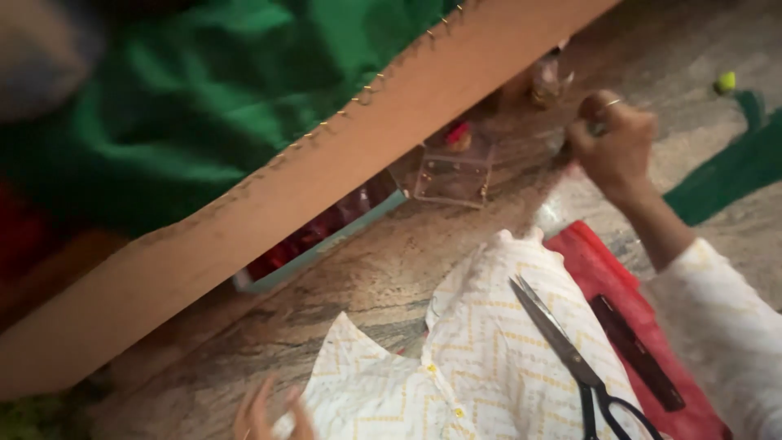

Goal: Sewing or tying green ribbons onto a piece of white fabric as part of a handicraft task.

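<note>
My right hand (612,143) reaches far forward over the stone floor, fingers curled together beside a small clear plastic box (454,169) and crinkled clear wrapping (562,200); what it pinches is too blurred to tell. My left hand (265,414) shows only as blurred fingers at the bottom edge, apart, next to a white cloth with yellow zigzag lines (481,358). Black-handled scissors (570,358) lie shut on that cloth. Green fabric (195,106) is pinned along a wooden frame beam (326,171) that crosses the view diagonally.
A red cloth (643,326) with a dark ruler-like strip (635,350) lies at the right. A teal-rimmed tray (326,236) of red items sits under the beam. More green fabric (733,167) and a small yellow-green object (725,81) lie far right.
</note>
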